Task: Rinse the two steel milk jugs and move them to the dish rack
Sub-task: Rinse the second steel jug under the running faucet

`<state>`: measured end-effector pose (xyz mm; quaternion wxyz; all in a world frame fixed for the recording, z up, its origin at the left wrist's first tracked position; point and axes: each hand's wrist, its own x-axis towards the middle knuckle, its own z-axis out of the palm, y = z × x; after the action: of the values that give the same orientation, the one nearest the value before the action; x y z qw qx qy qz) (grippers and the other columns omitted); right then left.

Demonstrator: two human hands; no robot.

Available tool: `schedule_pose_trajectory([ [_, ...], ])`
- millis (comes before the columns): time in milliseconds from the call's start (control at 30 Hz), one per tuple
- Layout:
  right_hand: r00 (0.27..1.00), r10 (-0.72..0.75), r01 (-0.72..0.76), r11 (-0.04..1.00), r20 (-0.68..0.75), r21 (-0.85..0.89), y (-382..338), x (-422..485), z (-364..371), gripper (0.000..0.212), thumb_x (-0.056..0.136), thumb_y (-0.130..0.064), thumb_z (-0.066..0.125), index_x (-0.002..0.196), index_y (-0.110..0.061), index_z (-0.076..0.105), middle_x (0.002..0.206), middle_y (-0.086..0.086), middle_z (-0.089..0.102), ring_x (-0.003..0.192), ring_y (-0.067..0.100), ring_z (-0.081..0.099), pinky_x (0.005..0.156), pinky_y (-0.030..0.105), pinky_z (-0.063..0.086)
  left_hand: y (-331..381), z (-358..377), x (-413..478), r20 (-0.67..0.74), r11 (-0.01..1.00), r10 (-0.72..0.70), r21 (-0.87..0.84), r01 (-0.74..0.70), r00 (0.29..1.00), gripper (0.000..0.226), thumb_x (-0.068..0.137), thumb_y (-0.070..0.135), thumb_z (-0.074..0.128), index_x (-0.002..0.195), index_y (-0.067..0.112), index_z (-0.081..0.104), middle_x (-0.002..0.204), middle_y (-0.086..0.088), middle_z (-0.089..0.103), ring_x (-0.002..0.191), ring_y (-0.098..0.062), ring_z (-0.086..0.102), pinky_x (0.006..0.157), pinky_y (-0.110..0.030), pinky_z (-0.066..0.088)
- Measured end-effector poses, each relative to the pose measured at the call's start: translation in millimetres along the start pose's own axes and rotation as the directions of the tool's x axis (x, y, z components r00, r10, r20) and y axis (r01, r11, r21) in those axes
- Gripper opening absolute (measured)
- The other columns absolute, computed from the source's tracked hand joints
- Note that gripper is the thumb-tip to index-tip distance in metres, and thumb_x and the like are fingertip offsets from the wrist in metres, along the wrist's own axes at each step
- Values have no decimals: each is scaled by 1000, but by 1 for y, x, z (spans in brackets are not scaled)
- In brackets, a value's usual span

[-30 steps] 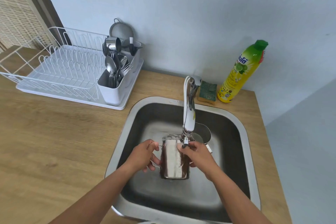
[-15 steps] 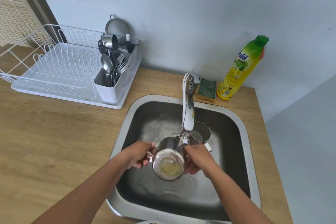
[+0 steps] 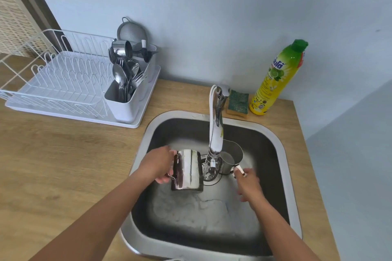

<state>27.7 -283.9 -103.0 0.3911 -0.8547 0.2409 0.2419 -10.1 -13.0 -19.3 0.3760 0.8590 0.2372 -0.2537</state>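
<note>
My left hand grips the handle of one steel milk jug and holds it over the sink floor, just left of the tap spout. The second steel milk jug stands upright in the sink behind and to the right of the spout, its handle pointing toward me. My right hand is blurred, with its fingers apart and its fingertips at that handle. The white dish rack sits on the wooden counter at the far left, its plate slots bare.
The chrome tap arches over the steel sink between the two jugs. A cutlery holder full of spoons and forks stands at the rack's right end. A green sponge and a yellow dish-soap bottle stand behind the sink.
My right hand let go of the first jug and moved right to the second jug's handle. My left hand shifted the first jug left, and its mouth no longer faces me.
</note>
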Motion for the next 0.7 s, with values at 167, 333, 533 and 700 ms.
schedule_pose_trajectory([
  [167,999,-44,44,999,12,-5,2,5,12,56,85,-63,40,110,-15,53,110,17,59,92,38,64,77,50,58,-10,10,16,-82,988,-5,-155,-8,997,15,99,12,42,111,17,49,86,-11,69,68,-31,70,68,-44,62],
  [333,998,-68,70,993,-15,99,6,6,15,55,93,-58,37,115,-12,57,112,13,61,98,35,64,86,56,56,-21,25,25,-186,939,8,-336,-72,982,17,98,29,44,97,16,55,86,-7,69,80,-27,65,81,-46,55],
  [533,989,-135,143,980,-62,139,13,11,21,34,94,-46,43,97,-17,61,100,12,66,91,32,65,82,57,56,-37,39,37,-291,891,-57,-446,-83,955,11,96,25,51,94,16,57,84,-4,64,83,-27,62,83,-51,56],
  [700,983,-164,177,964,-77,199,9,3,21,26,93,-37,48,97,-17,65,103,13,66,93,32,63,83,52,55,-52,53,41,-353,850,-106,-517,-100,930,9,95,19,55,87,17,56,76,-3,60,74,-22,55,79,-51,54],
])
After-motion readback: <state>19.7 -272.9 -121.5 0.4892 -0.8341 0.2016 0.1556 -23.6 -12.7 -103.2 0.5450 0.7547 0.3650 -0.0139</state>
